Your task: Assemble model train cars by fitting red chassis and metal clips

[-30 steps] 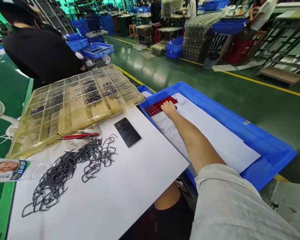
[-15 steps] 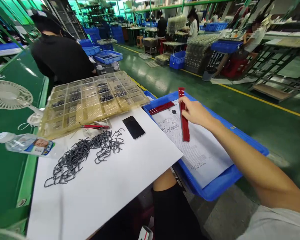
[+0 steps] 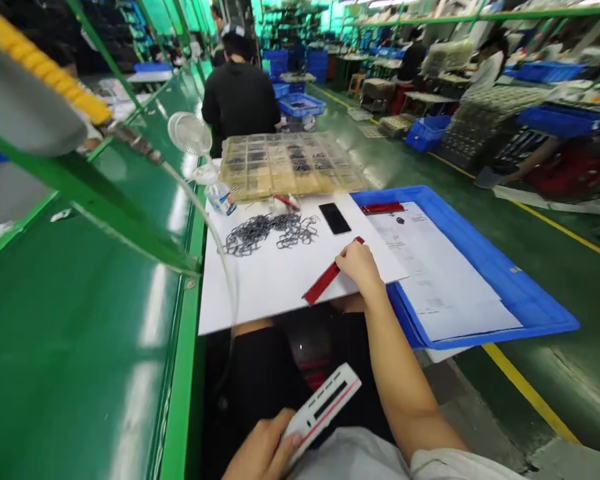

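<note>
My right hand [image 3: 359, 265] is closed around a dark red strip [image 3: 322, 285], held slantwise over the front of the white board [image 3: 280, 287]. Low in the view, above my lap, my left hand [image 3: 263, 445] grips a white slotted piece with a pink line [image 3: 325, 407]. A heap of dark wire hooks [image 3: 253, 233] lies on the board, with a black phone [image 3: 335, 219] to its right. Another red strip [image 3: 386, 208] rests on printed paper [image 3: 430, 267] in the blue tray [image 3: 540, 320].
A clear compartment box [image 3: 260, 188], a bottle [image 3: 221, 200] and a small fan [image 3: 190, 133] stand at the board's back. A hose [image 3: 220, 247] hangs over its left side. A person in black [image 3: 243, 100] sits beyond.
The view has swung left. My right hand has brought the red strip from over the blue tray to over the white board. My left hand has come into view holding the white piece.
</note>
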